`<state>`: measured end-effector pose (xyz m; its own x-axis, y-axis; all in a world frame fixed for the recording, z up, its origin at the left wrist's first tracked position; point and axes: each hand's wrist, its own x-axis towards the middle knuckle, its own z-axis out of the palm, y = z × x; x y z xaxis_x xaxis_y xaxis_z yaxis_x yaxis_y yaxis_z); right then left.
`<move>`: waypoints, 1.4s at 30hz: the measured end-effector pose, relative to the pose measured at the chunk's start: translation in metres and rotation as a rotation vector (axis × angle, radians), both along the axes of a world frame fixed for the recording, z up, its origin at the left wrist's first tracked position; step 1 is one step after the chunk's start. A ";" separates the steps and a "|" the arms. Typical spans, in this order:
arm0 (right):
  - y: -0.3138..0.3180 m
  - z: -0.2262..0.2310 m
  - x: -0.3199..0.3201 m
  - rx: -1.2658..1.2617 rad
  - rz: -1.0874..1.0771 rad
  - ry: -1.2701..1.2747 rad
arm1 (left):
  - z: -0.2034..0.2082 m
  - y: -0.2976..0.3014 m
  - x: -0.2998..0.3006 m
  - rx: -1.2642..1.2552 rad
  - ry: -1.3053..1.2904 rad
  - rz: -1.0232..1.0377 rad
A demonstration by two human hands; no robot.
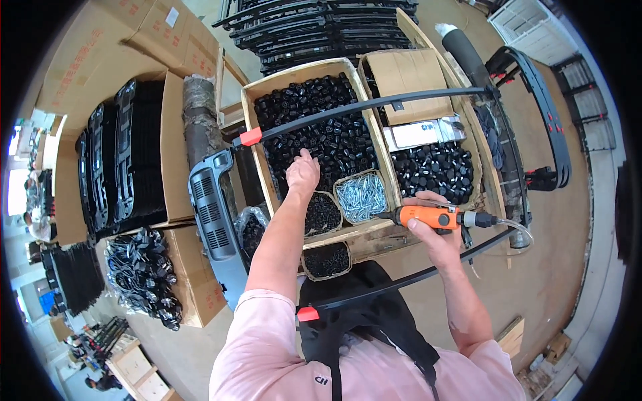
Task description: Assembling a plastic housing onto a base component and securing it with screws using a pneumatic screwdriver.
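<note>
My left hand reaches over a wooden bin of small black plastic cylindrical parts. Its fingers are drawn together at the parts; whatever is between them is too small to make out. In my right hand is an orange power screwdriver, held level with its bit pointing left and a clear hose at its rear end. Beneath the bit, a small tray holds silver screws. A black frame lies across the bin, with a far rail, a near rail and a grey louvred end panel.
Small black pieces fill two trays near me, one tray outside the bin. Black round caps and a cardboard box share the right compartment. Cartons of black panels and bundled cables stand left; stacked black frames lie beyond.
</note>
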<state>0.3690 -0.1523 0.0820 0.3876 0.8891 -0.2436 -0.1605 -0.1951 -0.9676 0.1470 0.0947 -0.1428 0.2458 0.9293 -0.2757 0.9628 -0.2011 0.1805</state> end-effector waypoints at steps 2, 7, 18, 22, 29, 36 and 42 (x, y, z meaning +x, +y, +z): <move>0.009 0.003 -0.006 0.011 0.029 -0.032 | -0.005 0.000 0.003 0.033 -0.082 0.050; 0.028 0.001 -0.022 0.003 0.069 -0.073 | -0.012 0.007 -0.011 0.037 -0.266 0.232; 0.127 -0.133 -0.044 -0.018 -0.101 -0.007 | 0.128 -0.116 -0.092 -0.780 -1.751 0.693; 0.156 -0.174 -0.068 -0.267 -0.124 -0.190 | 0.152 -0.175 -0.112 -0.814 -1.824 0.743; 0.132 -0.160 -0.029 -0.467 0.424 -0.634 | 0.168 -0.229 -0.130 -0.811 -1.789 0.829; 0.083 -0.169 -0.036 -0.299 0.991 -1.269 | 0.176 -0.252 -0.132 -0.803 -1.673 0.761; 0.096 -0.170 -0.043 -0.273 1.146 -1.253 | 0.166 -0.268 -0.142 -0.851 -1.609 0.719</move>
<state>0.3260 -0.0562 -0.0880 -0.3093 0.8143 -0.4912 0.9364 0.1709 -0.3064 0.0050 -0.1738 0.0236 0.3833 0.7230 -0.5747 -0.3202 0.6877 0.6516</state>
